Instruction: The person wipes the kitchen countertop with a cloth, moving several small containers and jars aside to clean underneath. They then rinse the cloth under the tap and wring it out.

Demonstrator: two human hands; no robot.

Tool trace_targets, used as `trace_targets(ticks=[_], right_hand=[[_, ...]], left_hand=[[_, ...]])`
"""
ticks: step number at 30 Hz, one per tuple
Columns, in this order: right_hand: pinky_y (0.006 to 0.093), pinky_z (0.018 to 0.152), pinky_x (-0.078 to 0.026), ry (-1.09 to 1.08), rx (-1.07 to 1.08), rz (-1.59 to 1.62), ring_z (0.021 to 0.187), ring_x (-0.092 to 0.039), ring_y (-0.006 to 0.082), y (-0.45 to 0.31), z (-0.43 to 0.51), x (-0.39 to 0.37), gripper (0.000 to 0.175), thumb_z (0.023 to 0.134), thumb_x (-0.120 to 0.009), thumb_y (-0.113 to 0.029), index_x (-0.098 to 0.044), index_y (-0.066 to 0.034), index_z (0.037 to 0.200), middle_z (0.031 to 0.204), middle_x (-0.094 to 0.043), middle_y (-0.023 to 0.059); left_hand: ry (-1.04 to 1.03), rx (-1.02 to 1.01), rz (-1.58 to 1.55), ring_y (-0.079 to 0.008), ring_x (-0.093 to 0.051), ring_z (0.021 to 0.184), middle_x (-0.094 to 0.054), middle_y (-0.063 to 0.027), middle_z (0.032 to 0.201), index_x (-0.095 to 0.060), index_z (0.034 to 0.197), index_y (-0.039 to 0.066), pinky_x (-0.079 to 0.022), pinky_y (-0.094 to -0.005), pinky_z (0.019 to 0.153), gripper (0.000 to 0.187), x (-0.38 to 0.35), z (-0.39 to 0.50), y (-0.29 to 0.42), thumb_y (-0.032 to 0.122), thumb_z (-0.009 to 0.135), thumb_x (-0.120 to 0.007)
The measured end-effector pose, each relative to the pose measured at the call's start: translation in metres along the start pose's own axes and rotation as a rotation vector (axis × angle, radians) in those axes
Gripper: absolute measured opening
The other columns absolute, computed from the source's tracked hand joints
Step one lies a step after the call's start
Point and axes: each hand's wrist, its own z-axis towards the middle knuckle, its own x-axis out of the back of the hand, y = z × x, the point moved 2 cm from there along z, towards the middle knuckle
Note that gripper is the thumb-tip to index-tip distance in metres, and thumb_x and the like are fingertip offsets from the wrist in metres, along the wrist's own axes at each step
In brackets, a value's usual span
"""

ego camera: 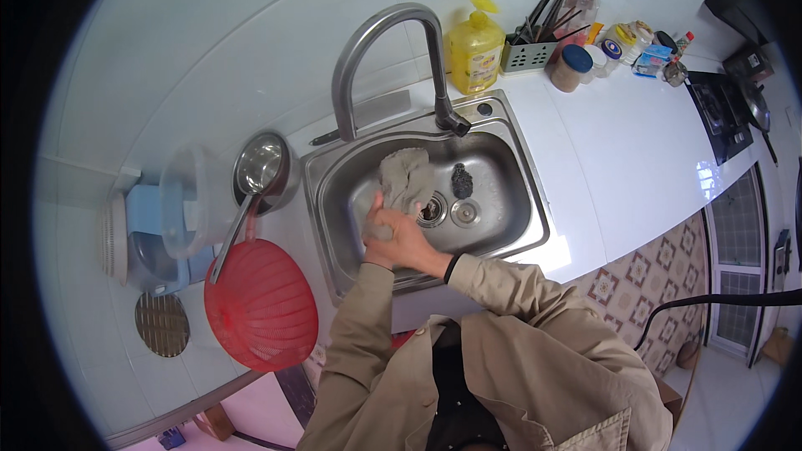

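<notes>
Both my hands are together over the left part of a stainless steel sink (501,232). My left hand (374,239) and my right hand (407,239) grip a wet-looking grey-beige cloth (406,178), part of which hangs beyond the fingers into the basin. The right hand overlaps the left, so some fingers are hidden. A dark scouring pad (462,181) lies on the basin floor, right of the cloth. Below it sit the drain (432,210) and a round metal strainer plug (465,213). The curved faucet (388,15) arches over the back of the sink.
A knife (376,118) lies behind the sink. Left stand a metal pot with a ladle (260,166), a red colander (263,307) and plastic containers (182,207). Right are a yellow soap bottle (477,53), a utensil holder (529,57), jars (571,69) and a stove (717,116).
</notes>
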Motion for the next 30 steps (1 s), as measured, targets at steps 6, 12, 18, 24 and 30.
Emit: trace_targets(ticks=[6,12,18,24,30], right_hand=[[0.0361,0.082,-0.048,0.173,-0.329,-0.282,0.092,-0.062,0.0253,0.06,0.038,0.049,0.028,0.085,-0.063,-0.018,-0.057,-0.0031,0.108,0.097,-0.064,0.0154],[0.0391,0.094,-0.043,0.094,-0.505,0.284,0.116,-0.053,0.0368,0.041,0.018,0.033,0.033,0.089,-0.056,-0.015,-0.053,-0.0091,0.121,0.124,-0.055,0.0253],[0.0386,0.102,-0.04,-0.105,-0.584,0.176,0.125,-0.048,0.0361,0.069,0.03,0.043,0.051,0.094,-0.053,-0.038,-0.046,-0.0087,0.135,0.136,-0.047,0.0239],[0.035,0.103,-0.038,-0.175,-0.605,0.24,0.124,-0.049,0.0294,0.099,0.054,0.094,0.065,0.093,-0.055,-0.046,-0.043,-0.0015,0.138,0.136,-0.049,0.0201],[0.0299,0.091,-0.041,-0.576,-0.65,0.404,0.108,-0.052,0.0172,0.055,0.06,0.093,0.062,0.089,-0.061,-0.049,-0.052,-0.0013,0.127,0.121,-0.057,0.0094]], left_hand=[[0.496,-0.062,0.191,-0.0252,-0.052,0.117,-0.056,-0.0117,0.124,-0.051,0.126,0.004,-0.042,-0.0422,0.101,0.034,-0.034,0.002,-0.031,0.019,0.096,-0.05],[0.738,-0.041,0.193,-0.0278,-0.055,0.115,-0.058,-0.0134,0.122,-0.051,0.125,0.001,-0.044,-0.0435,0.099,0.033,-0.051,0.004,-0.017,0.016,0.096,-0.049],[0.761,0.055,0.184,-0.0263,-0.054,0.117,-0.058,-0.0111,0.125,-0.049,0.13,0.005,-0.041,-0.0436,0.103,0.038,-0.035,-0.001,-0.021,0.018,0.094,-0.053],[0.675,0.095,0.526,-0.025,-0.054,0.116,-0.054,-0.011,0.127,-0.044,0.133,0.003,-0.041,-0.0404,0.101,0.048,-0.068,-0.003,-0.016,0.003,0.088,-0.059],[0.351,-0.004,1.191,-0.0224,-0.038,0.127,-0.038,-0.0124,0.138,-0.022,0.145,0.004,-0.033,-0.0338,0.106,0.078,-0.073,0.017,-0.006,-0.005,0.076,-0.056]])
